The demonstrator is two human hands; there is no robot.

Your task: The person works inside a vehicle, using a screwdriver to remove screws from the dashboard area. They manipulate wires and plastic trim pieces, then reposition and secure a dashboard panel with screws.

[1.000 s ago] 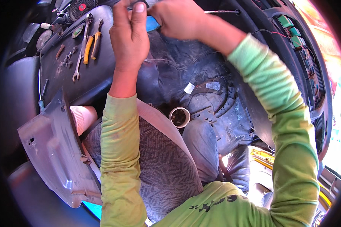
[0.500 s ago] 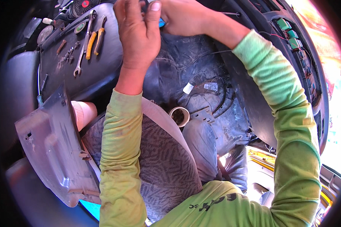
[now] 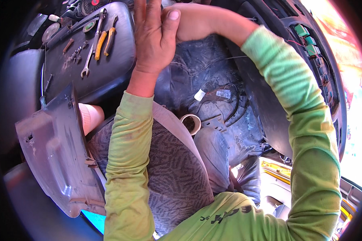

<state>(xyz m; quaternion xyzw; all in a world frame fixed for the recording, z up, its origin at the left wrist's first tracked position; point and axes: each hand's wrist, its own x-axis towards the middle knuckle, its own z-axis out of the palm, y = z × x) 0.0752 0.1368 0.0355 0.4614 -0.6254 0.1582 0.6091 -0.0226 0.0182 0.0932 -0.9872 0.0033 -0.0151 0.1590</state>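
Note:
At the top edge of the head view, my left hand [image 3: 155,42] reaches up with its fingers stretched and its thumb beside my right hand. The fingertips run out of the picture. My right hand [image 3: 195,22] comes in from the right and meets the left at the wrist side of the thumb; its fingers are bent and mostly hidden behind the left hand. What lies between the hands cannot be seen. Left of them, on a dark seat [image 3: 118,64], lie yellow-handled pliers [image 3: 110,41], an open-ended wrench [image 3: 85,69] and several small screws [image 3: 77,53].
A bent dark panel [image 3: 54,156] leans at the left beside a ribbed white cup [image 3: 93,117]. A patterned seat [image 3: 177,176] lies below my arms. Between my leg and the dirty floor [image 3: 241,128] stands a round container [image 3: 198,125]. Green relays [image 3: 311,41] line the dashboard at right.
Both hands have shifted slightly right, and the view has moved a little. A small blue piece that showed between the hands is now hidden.

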